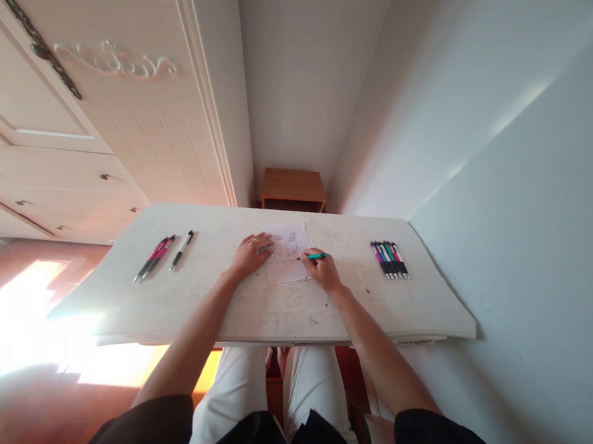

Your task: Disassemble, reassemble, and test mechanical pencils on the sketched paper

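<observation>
On the tabletop point(277, 317), a bare lane runs from the far edge to the near edge between the right forearm point(366, 328) and the row of pens point(390, 260). A wall point(529, 248) closes off the right edge. The left hand point(253, 255) and right hand point(323, 270) obstruct the middle, with room between the forearms toward the near edge. The white pen point(181, 251) and two pink pens point(157, 258) hinder access to the far left corner; the near left corner is free.
</observation>
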